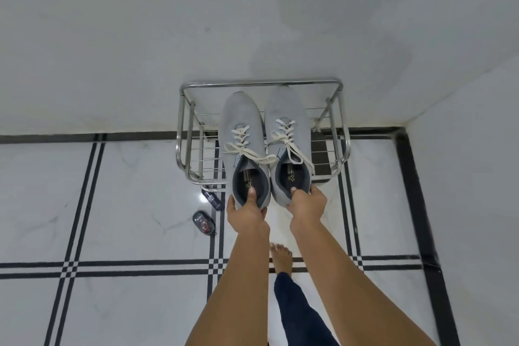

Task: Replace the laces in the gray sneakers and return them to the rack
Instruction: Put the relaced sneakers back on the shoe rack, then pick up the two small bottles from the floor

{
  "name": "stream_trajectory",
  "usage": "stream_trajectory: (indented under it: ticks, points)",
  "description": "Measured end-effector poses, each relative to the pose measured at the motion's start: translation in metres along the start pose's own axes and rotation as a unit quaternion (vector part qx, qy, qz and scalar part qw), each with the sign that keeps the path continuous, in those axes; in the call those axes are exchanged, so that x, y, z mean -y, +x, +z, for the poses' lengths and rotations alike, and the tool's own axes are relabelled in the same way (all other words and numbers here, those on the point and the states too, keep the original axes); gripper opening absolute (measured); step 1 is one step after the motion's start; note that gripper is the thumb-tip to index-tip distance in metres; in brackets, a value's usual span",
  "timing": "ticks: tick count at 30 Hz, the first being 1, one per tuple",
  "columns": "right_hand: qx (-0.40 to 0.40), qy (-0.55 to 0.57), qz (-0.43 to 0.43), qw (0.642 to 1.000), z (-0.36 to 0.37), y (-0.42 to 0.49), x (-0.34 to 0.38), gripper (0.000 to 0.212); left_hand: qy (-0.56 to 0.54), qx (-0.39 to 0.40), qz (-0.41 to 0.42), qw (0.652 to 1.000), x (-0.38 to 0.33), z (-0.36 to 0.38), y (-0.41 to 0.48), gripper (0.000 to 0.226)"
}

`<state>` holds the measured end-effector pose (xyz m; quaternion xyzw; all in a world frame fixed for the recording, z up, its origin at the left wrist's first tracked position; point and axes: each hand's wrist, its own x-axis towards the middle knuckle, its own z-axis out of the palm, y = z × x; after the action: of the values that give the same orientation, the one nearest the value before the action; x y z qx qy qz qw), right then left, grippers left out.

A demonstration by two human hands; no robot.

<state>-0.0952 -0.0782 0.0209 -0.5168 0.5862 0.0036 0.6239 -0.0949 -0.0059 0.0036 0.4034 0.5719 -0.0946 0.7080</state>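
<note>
gray sneakers (241, 121) lie on the metal rack (261, 82), left grip (247, 211) and right grip (307, 203) each pinching one heel.

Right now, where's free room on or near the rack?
Free: rack wires left of the left sneaker and right of the right sneaker; floor between rack and black border. Crowded: rack's middle, left hand and right hand gripping the heels; front-left floor holds a bottle and an oval item.

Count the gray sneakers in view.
2. The left sneaker is gripped at its heel by the left hand, the right sneaker by the right hand, both over the rack.
</note>
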Motion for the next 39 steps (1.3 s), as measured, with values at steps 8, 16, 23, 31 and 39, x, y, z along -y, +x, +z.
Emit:
stream_trajectory:
  ticks: [8,16,23,31,39]
  points:
    - [-0.009,-0.047,0.040,0.998,0.043,0.100,-0.003,0.024,0.039,-0.054,-0.029,0.997,0.010,0.058,0.078,0.059]
    - [-0.004,-0.056,0.052,0.997,0.063,0.137,-0.012,0.032,0.047,-0.067,-0.021,0.996,0.015,0.083,0.111,0.062]
    - [0.025,-0.051,0.031,0.998,0.070,0.138,-0.011,0.041,0.082,-0.040,0.006,0.996,0.014,0.093,0.110,0.077]
    - [0.065,-0.071,0.087,0.992,0.045,0.119,-0.003,0.046,0.168,-0.001,0.026,0.986,0.012,0.071,0.085,0.077]
    - [0.140,-0.103,0.064,0.983,0.013,0.024,-0.025,0.057,0.201,0.085,0.018,0.976,0.009,-0.020,0.028,0.067]
